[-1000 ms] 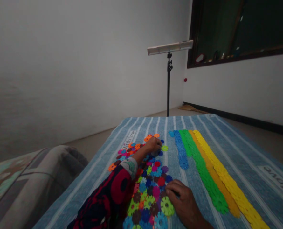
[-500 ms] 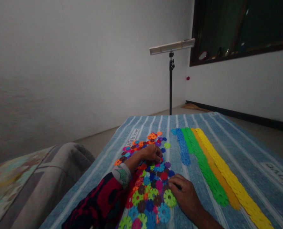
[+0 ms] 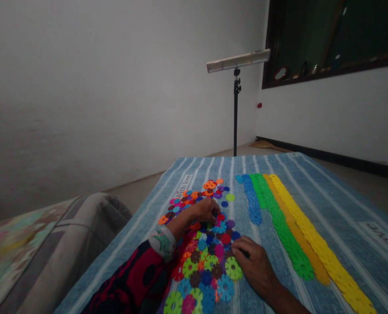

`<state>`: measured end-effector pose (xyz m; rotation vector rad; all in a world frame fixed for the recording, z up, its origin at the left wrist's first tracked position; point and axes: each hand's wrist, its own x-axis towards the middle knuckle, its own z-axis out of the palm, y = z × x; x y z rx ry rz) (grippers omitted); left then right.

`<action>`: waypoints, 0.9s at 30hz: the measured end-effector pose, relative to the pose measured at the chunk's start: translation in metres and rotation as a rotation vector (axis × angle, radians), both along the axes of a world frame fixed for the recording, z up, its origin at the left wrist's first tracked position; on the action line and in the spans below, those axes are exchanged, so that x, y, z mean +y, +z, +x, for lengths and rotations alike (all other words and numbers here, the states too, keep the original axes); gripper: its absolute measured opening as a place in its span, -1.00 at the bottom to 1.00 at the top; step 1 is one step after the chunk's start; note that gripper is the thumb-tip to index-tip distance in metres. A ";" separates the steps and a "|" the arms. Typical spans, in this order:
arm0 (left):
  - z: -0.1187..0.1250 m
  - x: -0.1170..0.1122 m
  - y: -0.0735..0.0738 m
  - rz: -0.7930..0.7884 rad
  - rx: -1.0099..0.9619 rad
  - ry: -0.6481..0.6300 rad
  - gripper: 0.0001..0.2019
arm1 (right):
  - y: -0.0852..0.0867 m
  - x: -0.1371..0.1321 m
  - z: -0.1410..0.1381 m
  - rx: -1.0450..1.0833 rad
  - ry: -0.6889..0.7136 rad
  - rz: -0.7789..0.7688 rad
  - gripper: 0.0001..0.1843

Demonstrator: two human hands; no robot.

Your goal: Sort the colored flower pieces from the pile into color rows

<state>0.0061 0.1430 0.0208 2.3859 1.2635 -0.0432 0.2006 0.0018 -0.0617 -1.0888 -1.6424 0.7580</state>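
Note:
A heap of flat, flower-shaped plastic discs in many colours lies on a blue striped cloth. My left hand reaches over the far part of the heap, its fingers curled down onto the discs; what they pinch is hidden. My right hand rests on the cloth at the heap's near right edge, fingers closed, beside a lime green disc. To the right run sorted rows of discs: a short blue row, a green row, an orange row and a yellow row.
A light bar on a black tripod stand rises behind the cloth's far edge. A grey and patterned cushion lies at the left. White walls and a dark-framed window close the room. The cloth's right part is bare, with printed words.
My left hand has drawn back toward me across the far part of the heap. My right hand has barely moved. The camera has tilted slightly.

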 end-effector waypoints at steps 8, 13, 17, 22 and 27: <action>-0.014 -0.006 -0.003 -0.138 0.015 0.029 -0.84 | 0.001 -0.001 0.001 0.025 0.013 -0.026 -0.75; -0.017 -0.006 -0.004 -0.102 -0.009 0.104 -0.85 | 0.002 0.000 0.001 0.039 0.020 -0.048 -0.76; -0.019 0.001 -0.006 0.004 -0.022 0.105 -0.87 | -0.001 0.001 0.001 0.061 0.013 -0.068 -0.76; -0.020 0.021 -0.002 0.167 -0.029 0.289 -0.82 | -0.004 0.001 0.002 0.066 0.025 -0.080 -0.76; -0.016 0.056 0.005 0.268 0.030 0.527 -0.72 | -0.009 0.001 0.002 0.063 0.032 -0.076 -0.75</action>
